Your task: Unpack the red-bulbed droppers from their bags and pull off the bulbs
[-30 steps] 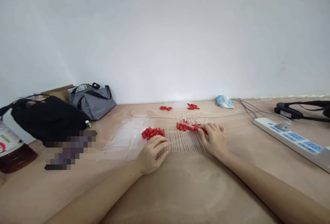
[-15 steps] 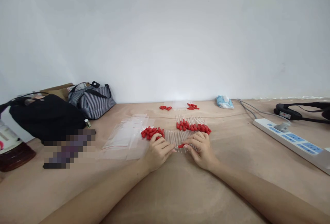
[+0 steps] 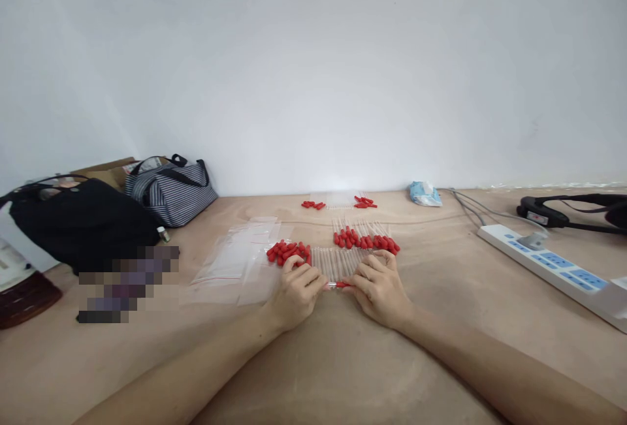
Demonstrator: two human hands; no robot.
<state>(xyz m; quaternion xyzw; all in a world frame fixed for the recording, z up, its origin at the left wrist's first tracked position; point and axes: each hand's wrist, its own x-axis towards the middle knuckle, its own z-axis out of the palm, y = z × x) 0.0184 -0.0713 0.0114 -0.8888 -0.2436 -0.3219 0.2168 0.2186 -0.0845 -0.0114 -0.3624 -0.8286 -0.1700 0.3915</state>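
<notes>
Between my two hands lies a small red cap (image 3: 342,284) with a short clear, shiny piece at its left end. My left hand (image 3: 300,288) is closed in a pinch at the clear end. My right hand (image 3: 381,288) pinches the red end from the other side. Just beyond the fingers, a row of thin pale sticks (image 3: 337,260) lies side by side. A heap of red caps (image 3: 287,252) sits by my left fingers. Farther back, more pale sticks (image 3: 362,224) lie behind a line of red caps (image 3: 365,240).
Clear zip bags (image 3: 230,258) lie flat at left. A striped bag (image 3: 179,191), a black bag (image 3: 88,222) and a bottle (image 3: 24,281) stand farther left. At right are a power strip (image 3: 548,265), a tissue pack (image 3: 425,194) and a black headset-like strap (image 3: 548,211).
The red cap has come slightly toward me, and both hands have drawn close around its ends. The view has shifted a little.
</notes>
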